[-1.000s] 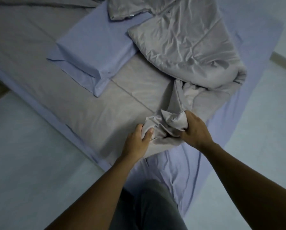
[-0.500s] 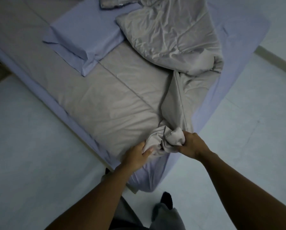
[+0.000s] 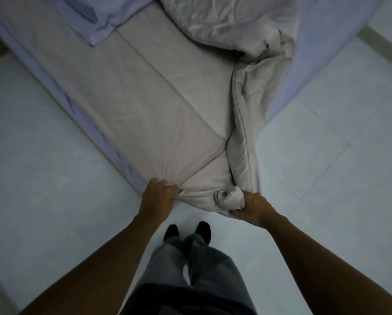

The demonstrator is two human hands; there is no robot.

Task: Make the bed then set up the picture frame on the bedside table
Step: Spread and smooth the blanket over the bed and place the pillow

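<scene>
A grey blanket (image 3: 149,105) lies over the bed, flat on the left and bunched in a rumpled heap at the upper right. My left hand (image 3: 158,196) grips its near edge at the bed's corner. A twisted wad of the same blanket is clenched in my right hand (image 3: 251,204), and a long fold runs from it up to the heap. Under the blanket a lilac sheet (image 3: 326,42) covers the mattress and hangs down its sides. A lilac pillow (image 3: 95,12) rests at the top left. No picture frame or bedside table is in view.
Pale tiled floor (image 3: 326,178) surrounds the bed's corner on both sides. My legs in grey trousers and dark socks (image 3: 188,230) stand just below the corner. A skirting board (image 3: 386,48) runs along the upper right.
I have stepped back from the bed and pulled the blanket toward its corner. My hands have spread apart, the left now on the edge, the right still on the wad.
</scene>
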